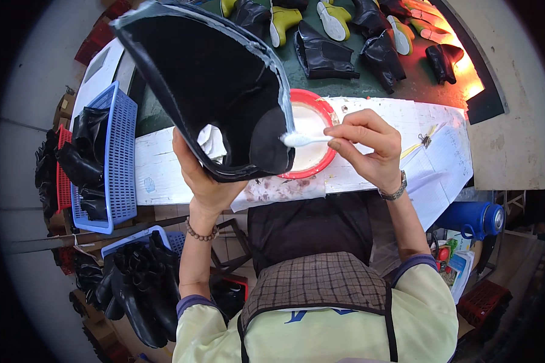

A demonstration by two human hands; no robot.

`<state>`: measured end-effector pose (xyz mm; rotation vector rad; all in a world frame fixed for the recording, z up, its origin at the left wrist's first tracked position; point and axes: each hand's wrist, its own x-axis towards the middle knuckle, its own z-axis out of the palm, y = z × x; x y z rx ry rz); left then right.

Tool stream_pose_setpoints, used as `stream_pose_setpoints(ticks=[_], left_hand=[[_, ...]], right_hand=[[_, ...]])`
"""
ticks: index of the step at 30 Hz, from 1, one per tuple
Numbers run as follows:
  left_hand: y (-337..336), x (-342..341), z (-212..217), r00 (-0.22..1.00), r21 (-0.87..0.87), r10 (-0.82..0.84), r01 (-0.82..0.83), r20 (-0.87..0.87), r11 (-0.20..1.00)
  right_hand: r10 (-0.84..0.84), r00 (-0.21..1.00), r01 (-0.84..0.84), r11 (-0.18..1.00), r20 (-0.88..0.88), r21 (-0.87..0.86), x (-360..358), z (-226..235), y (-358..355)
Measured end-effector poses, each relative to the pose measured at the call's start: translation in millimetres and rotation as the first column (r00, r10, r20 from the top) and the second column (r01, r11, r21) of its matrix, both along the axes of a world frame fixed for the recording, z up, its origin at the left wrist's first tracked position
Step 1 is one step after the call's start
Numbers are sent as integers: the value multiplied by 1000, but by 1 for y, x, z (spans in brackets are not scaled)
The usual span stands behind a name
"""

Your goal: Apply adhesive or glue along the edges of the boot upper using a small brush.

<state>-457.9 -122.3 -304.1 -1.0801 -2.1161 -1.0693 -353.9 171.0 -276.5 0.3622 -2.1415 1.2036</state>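
My left hand is closed around the lower left side of a large black boot upper, lifted over the table and tilted with its wide opening toward me. A whitish wet-looking band runs along its edge, and a hole near the bottom shows something white behind. Pinched in the fingers of my right hand is a white toothbrush. Its bristle end is at the upper's right edge, seeming to touch it. Below and behind them stands a red bowl of white liquid, partly covered by the upper.
White table boards lie under my hands. Beyond, a green surface bears several black uppers and yellow-soled boots, lit orange at right. A blue basket of black boots stands left. A blue flask and papers are at right.
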Motion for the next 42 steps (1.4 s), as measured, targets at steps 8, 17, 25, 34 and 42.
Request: stream_pose_setpoints(ticks=[8,17,25,34,42], left_hand=[[6,-20,11,973,47,3,8,-229,999],[-63,4,15,643,366,-362,134,675,921],[-136,17,-73,154,770,-768,55,622,636],[-108,12,-62,7,806,-807,38,591,590],[-104,11,-51,-105,832,-827,7,553,555]], right_hand=[[125,975,-106,988,183,-113,12,7,-21],[-415,885,162,703,213,693,-45,-55,14],[-325,901,204,902,287,380,-36,-28,29],[76,996,-71,994,47,-85,-46,4,15],[64,996,-58,994,65,-91,-46,5,15]])
